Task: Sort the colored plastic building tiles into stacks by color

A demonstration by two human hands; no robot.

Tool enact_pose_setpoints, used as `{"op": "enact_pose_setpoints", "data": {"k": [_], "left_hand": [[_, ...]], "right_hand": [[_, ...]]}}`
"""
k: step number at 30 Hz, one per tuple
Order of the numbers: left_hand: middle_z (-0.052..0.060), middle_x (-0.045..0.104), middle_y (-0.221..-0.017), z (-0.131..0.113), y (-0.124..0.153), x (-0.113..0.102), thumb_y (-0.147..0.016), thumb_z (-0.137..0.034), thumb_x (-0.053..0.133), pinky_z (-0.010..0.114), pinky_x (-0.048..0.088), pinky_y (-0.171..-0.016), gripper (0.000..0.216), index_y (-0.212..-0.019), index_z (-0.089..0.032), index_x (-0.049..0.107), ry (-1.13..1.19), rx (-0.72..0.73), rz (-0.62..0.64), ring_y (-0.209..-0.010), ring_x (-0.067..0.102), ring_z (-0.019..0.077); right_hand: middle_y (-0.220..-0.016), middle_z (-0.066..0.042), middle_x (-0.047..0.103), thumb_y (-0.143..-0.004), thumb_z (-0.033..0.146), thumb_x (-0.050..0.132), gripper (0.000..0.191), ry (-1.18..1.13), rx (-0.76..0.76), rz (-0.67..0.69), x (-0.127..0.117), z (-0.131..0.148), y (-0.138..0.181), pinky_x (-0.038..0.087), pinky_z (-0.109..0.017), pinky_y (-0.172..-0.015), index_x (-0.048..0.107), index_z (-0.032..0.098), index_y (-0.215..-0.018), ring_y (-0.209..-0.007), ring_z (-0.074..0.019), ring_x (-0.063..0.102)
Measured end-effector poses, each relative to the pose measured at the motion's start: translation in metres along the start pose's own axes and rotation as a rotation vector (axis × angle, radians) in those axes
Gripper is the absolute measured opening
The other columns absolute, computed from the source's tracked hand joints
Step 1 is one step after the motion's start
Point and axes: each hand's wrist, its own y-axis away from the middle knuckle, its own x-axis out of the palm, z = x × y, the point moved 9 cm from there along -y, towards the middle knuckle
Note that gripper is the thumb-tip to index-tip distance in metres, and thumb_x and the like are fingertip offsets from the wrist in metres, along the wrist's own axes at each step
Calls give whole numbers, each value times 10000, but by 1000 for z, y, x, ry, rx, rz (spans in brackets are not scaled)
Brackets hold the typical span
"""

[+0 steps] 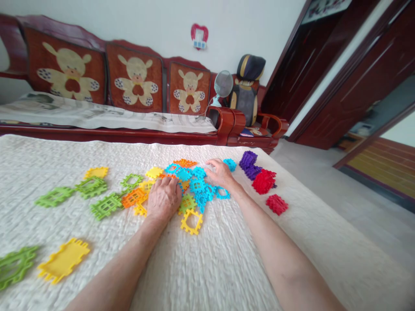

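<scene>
Plastic interlocking building pieces with notched edges lie in a loose pile. My left hand [164,196] rests palm down on it, between an orange window piece [132,198] and the blue ones; its fingertips are hidden among the pieces. My right hand [221,172] is at the pile's right side, thumb and fingers apart, beside several blue pieces [197,185], with nothing visible in it. Close by are a yellow frame piece [191,221], a light green piece [187,203] and an orange piece [184,163] behind.
Purple pieces [249,160] and red pieces [264,181] are grouped at the right. Green pieces [106,206] lie left, with a yellow panel [65,260] at near left. A white quilted cover [220,268] lies underneath. Beyond stands a wooden sofa [223,125] with a fan [223,84].
</scene>
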Motion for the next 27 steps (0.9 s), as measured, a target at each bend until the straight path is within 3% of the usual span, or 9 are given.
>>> {"op": "enact_pose_setpoints", "data": {"k": [5,14,22,27], "left_hand": [[102,703,-1018,0,0,2,-968,-261,391,392,468,-916,309,-1012,-202,692,-7,-7,12,-991,613,271],[99,706,-1019,1,0,3,-971,-258,395,378,456,-917,306,-1018,-199,692,-8,-18,28,-988,610,265],[100,704,-1012,0,0,1,-962,-249,407,377,459,-927,306,-1024,-194,703,1,-26,30,-999,608,266],[99,702,-1006,0,0,2,-963,-251,413,380,461,-931,299,-1013,-191,701,-1,-18,23,-993,607,265]], "right_hand": [[-1171,-70,679,-817,322,728,364,-24,-1,104,25,2,4,457,-311,-991,674,197,-1154,-1098,-187,628],[-1209,-88,703,-830,260,719,367,-56,-122,162,29,5,4,474,-305,-988,688,185,-1187,-1109,-193,652],[-1225,-80,721,-869,238,630,353,-128,-47,88,8,-17,0,492,-356,-1012,696,199,-1214,-1127,-227,671],[-1079,-42,768,-878,222,584,319,-139,28,264,-3,-22,5,542,-327,-902,707,198,-1171,-965,-216,714]]}}
